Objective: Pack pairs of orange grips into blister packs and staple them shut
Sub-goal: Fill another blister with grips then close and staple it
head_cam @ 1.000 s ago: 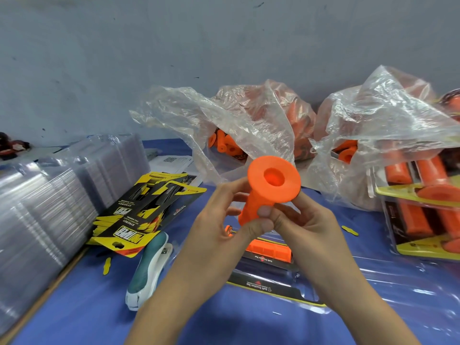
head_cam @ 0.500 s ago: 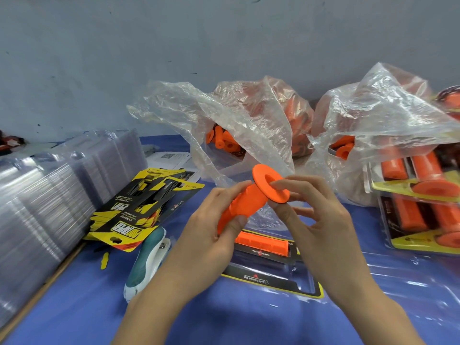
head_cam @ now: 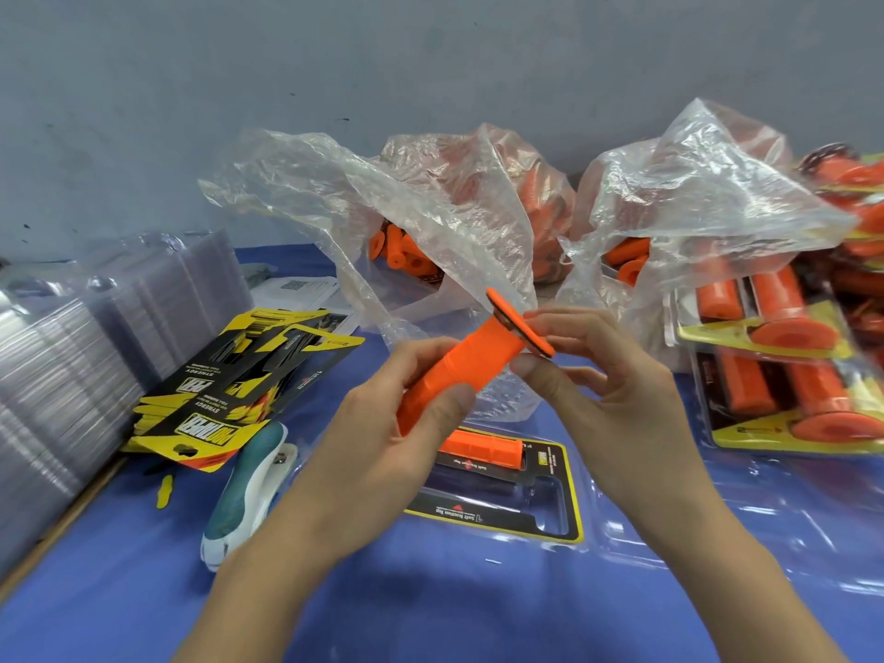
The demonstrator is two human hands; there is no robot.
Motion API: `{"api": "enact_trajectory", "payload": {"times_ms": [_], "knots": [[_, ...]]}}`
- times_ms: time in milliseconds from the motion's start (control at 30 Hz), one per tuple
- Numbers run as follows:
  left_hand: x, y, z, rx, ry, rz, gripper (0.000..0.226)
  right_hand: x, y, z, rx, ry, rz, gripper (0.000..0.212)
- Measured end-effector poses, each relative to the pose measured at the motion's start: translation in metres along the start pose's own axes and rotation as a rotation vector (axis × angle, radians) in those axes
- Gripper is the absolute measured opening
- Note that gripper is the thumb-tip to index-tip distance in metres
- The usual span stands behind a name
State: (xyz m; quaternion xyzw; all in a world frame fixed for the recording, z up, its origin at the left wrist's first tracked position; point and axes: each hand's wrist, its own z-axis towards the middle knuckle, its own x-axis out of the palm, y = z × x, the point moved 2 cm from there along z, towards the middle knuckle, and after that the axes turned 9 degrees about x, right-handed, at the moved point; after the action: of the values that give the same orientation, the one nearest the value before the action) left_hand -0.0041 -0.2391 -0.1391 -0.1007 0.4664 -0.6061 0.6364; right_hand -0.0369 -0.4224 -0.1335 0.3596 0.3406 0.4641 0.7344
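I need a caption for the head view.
Left hand and right hand hold an orange grip over a blister pack containing another grip.

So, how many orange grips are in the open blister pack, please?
1: an orange rubber grip lies in the far slot of the clear plastic blister pack, partly hidden by the left hand.

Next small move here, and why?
Probably lower the held grip into the free slot of the open pack, beside the seated grip. The left hand grips its shaft, the right hand pinches its flange, and the pack lies just below with one grip in.
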Motion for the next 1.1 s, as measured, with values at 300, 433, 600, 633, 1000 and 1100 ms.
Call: {"api": "enact_trajectory", "payload": {"times_ms": [300,433,600,633,1000,1100], "knots": [[0.004,0.0,0.001,0.008,0.157,0.062,0.032,-0.008,-0.01,0.0,-0.008,-0.054,-0.165,0.013],[0.002,0.003,0.003,0.077,0.173,0.247,0.033,-0.018,-0.016,-0.001,0.132,0.135,-0.179,0.045],[0.005,0.01,-0.002,0.1,0.324,0.469,0.047,-0.031,-0.034,0.003,0.255,0.038,-0.168,0.035],[0.008,0.01,-0.003,0.109,0.355,0.504,0.046,-0.032,-0.039,0.003,0.282,0.03,-0.241,0.031],[0.023,0.015,-0.014,0.131,0.516,0.699,0.04,-0.022,-0.083,-0.014,0.388,0.337,-1.053,0.046],[0.027,0.017,-0.016,0.14,0.526,0.702,0.039,-0.02,-0.084,-0.014,0.411,0.376,-1.096,0.047]]}}
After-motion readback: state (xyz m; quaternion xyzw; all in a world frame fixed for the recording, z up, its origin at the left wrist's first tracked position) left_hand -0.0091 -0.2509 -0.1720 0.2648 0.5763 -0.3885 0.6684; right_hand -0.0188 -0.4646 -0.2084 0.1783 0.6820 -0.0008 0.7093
